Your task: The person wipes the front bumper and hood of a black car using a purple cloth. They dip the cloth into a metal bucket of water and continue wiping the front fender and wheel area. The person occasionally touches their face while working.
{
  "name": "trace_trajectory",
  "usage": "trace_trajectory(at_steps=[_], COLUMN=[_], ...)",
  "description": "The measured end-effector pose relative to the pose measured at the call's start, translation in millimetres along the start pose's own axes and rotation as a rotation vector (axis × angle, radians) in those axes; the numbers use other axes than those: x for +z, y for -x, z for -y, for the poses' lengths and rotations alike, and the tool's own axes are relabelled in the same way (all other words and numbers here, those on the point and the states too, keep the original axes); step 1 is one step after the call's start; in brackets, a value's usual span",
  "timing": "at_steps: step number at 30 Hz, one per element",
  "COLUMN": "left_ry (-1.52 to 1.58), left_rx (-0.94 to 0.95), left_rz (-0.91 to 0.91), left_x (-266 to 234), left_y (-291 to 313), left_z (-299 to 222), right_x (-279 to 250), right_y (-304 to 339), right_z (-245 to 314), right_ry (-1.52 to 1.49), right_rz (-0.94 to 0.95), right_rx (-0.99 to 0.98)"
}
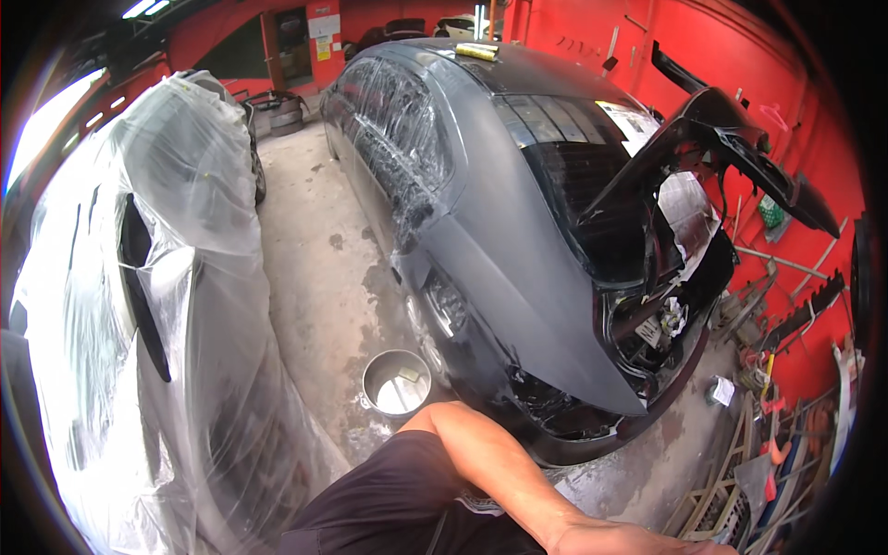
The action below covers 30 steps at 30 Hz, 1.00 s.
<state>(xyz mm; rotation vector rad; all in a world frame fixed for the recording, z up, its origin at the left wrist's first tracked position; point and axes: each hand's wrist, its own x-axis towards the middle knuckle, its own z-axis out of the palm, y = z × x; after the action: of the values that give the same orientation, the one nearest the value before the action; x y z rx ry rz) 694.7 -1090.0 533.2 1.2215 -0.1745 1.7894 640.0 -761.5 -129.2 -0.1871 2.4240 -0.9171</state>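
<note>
My left arm (490, 453) bends at the elbow, and its bare forearm slants down to the right. My left hand (629, 539) is cut off by the lower edge, so its fingers and anything in them are hidden. No part of my right hand shows. Ahead of the arm stands a matte dark grey car (509, 287), its boot lid (712, 125) raised and clear plastic film (398, 111) over its side windows. Close beyond my elbow, a round metal basin (398, 381) with whitish liquid and a small pale block sits on the floor beside the car.
A second car under translucent plastic sheeting (176, 277) stands on the left. Wet patches mark the concrete floor (314, 250) between the cars. A yellow roll (476, 52) lies on the grey car's roof. Loose bars and car parts (740, 481) lean along the red wall (786, 83).
</note>
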Motion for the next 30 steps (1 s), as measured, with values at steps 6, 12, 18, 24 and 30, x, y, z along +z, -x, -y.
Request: trace_trajectory(at_steps=[6,12,18,24,30], left_ry=[-0.13,-0.121,-0.978,-1.313,-1.623], left_rx=[0.179,-0.192,-0.322,-0.825,-1.531], left_rz=[-0.105,0.217,-0.231,-0.795,-1.264], left_x=[15,-58,-80,-121,-172], left_y=[-5,22,113,241,456], left_z=[9,-10,-19,-14,53], right_x=[5,11,20,45,51], right_y=[6,15,48,76,58], right_z=[-4,-9,-29,-48,-56], right_ry=[0.006,-0.007,-0.054,-0.016,0.415], right_rz=[0.004,-0.008,-0.109,-0.152,0.011], right_rx=[-0.015,-0.049,-0.051,-0.192,-0.369])
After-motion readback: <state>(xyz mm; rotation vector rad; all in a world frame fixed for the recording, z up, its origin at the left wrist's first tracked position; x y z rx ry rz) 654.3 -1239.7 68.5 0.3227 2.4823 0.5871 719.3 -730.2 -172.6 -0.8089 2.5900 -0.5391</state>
